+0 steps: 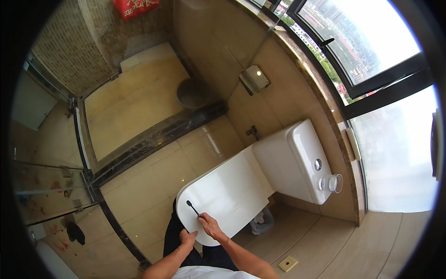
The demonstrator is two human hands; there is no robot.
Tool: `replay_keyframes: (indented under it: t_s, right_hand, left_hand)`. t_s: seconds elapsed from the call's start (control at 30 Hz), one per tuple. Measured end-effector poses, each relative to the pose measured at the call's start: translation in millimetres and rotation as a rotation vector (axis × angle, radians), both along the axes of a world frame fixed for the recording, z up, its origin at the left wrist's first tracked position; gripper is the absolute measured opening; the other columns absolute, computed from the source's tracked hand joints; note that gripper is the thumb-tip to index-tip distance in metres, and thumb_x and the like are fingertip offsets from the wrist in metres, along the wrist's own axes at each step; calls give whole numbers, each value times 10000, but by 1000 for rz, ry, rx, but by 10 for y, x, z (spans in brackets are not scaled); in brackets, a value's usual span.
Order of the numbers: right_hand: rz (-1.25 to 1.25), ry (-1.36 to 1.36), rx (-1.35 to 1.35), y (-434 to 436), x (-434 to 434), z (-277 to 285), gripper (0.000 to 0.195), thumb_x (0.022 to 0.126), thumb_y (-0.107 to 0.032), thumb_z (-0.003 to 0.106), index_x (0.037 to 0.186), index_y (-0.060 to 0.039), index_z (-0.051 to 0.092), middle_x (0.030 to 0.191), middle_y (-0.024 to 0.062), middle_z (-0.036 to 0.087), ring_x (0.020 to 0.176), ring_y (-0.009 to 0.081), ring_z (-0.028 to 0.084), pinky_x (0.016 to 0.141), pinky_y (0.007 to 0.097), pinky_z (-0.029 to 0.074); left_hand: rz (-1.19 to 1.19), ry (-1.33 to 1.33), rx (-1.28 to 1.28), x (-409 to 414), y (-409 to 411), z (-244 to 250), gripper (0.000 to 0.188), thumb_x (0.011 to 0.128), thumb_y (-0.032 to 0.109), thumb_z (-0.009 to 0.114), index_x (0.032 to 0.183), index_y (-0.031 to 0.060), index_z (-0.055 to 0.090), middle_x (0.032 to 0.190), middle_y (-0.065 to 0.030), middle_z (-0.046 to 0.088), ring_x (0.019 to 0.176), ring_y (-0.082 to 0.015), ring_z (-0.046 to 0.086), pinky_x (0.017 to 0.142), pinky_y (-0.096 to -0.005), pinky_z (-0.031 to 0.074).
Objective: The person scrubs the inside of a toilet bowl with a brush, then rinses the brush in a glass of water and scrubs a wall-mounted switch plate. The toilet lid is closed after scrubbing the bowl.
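Observation:
A black toothbrush (pixel 193 208) is in my right hand (pixel 210 225), gripped by its handle. Its head points away from me, over the white closed toilet lid (pixel 226 188). My left hand (pixel 188 238) touches the lid's near rounded edge, the thumb over the top; its other fingers are partly hidden, so I cannot tell whether they grip the edge. The lid's front end is close to my dark trousers (pixel 170 230). Behind the lid rises the white toilet tank (pixel 285 157), with a round chrome flush button (pixel 318 164) on top and a clear glass (pixel 331 183) beside it.
A clear bag-lined bin (pixel 262 222) stands beside the toilet. A dark stone curb (pixel 160 143) borders the glazed shower area, where a round dark bucket (pixel 192 92) stands. A metal paper holder (pixel 254 80) hangs on the wall beneath the open window (pixel 359 42).

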State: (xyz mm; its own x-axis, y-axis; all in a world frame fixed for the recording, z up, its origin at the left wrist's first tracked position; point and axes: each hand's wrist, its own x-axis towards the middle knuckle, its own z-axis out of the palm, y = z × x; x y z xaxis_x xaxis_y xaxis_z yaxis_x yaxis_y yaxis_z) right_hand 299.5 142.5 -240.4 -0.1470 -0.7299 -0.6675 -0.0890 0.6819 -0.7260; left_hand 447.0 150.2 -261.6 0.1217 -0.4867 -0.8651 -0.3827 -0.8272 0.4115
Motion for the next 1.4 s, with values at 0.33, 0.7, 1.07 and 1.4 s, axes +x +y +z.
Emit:
replay_keyframes:
  t_s: [0.33,0.7,1.07,1.4]
  right_hand:
    - [-14,13,-40,-151,116,-352,198,976,-223,529,1045,-42,572,808,72,536,801,166,512,765,308,445]
    - [5,126,-56,22,185,-769,244,948,-248,511,1047,-27,539,953,242,600,913,428,578,822,455,465]
    - [-58,158,69,88,-178,-707,240,944,-255,547,1024,-30,568,891,156,600,875,288,573,788,383,457]
    - [-419,-259,167,-77,-410,-61,176,997,-212,506,1047,-49,546,850,42,615,695,125,599,617,268,488]
  left_hand:
    - [-308,-337,-361,-38,-263,-8,593,789,125,727,1315,-15,492,1231,-234,538,1179,-405,524,995,-437,449]
    - [-518,-105,-142,-58,-412,-498,654,844,276,692,1371,-34,461,1383,-263,467,1283,-400,459,1077,-432,387]
    - [-612,-30,49,-29,-770,-479,806,826,406,685,1452,-11,396,1506,-226,362,1403,-339,344,1154,-401,297]
    - [-321,115,-29,-410,-609,-537,406,894,280,636,1145,-39,622,993,-152,688,914,-264,674,786,-366,555]
